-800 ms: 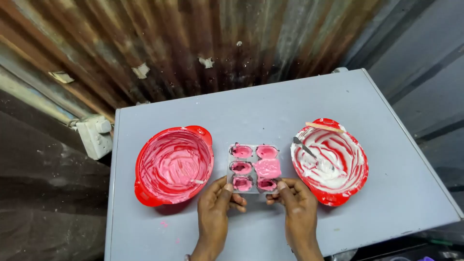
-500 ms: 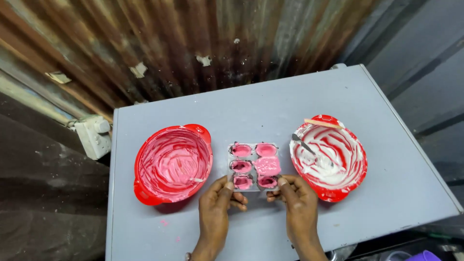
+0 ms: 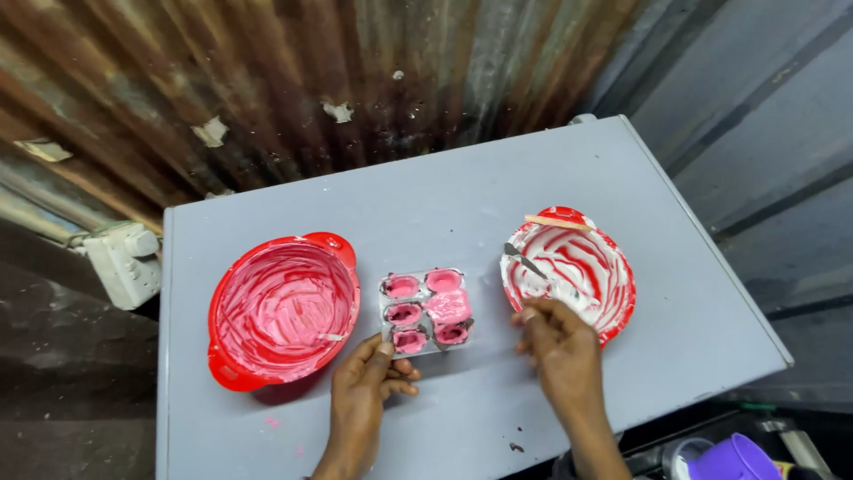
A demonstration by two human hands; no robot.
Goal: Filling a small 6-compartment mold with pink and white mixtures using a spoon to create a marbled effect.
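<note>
On the grey counter (image 3: 462, 213): mould tray (image 3: 425, 311) with all six cavities holding pink mix.

The tray sits between the red bowl (image 3: 283, 311) and the white-smeared bowl (image 3: 573, 267). One cavity is heaped above its rim; the others appear lower, so levelling seems to remain. The left hand (image 3: 369, 391) grips the tray's near edge with thumb and fingers. The right hand (image 3: 558, 342) pinches a thin tool (image 3: 526, 262) whose tip lies in the white-smeared bowl. A stick (image 3: 555, 222) rests across that bowl's far rim.
</note>
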